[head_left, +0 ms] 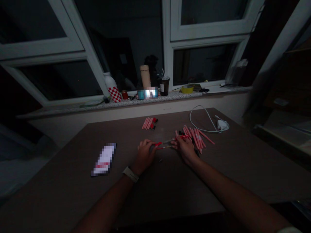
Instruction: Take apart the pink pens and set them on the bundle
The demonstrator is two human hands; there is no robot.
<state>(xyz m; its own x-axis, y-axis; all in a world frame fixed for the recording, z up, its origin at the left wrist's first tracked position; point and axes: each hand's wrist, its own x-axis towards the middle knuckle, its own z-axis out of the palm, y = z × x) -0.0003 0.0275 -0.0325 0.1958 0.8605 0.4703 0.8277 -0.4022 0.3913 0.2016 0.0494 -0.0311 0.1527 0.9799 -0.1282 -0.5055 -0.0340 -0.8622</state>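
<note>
Above the middle of the table (150, 194), my left hand (145, 153) pinches a short red piece that looks like a pen cap (158, 144). A thin tube with a red end, like a pen refill (165, 147), runs from those fingers towards my right hand (186, 149). That hand is closed on a red and clear pen barrel (181, 137), whose clear end points left. Beside it on the right lies a pile of pink pen-like sticks (198, 137). A smaller row of pink sticks (147, 123) with red and black pieces (154, 122) lies further back.
A phone (104, 159) lies on the left of the table. At the back right are a white charger (221, 125) and its looped cable (190, 119). The windowsill holds a checkered bottle (114, 92), a beige flask (145, 76), a drink cup (164, 86) and yellow tape (187, 89).
</note>
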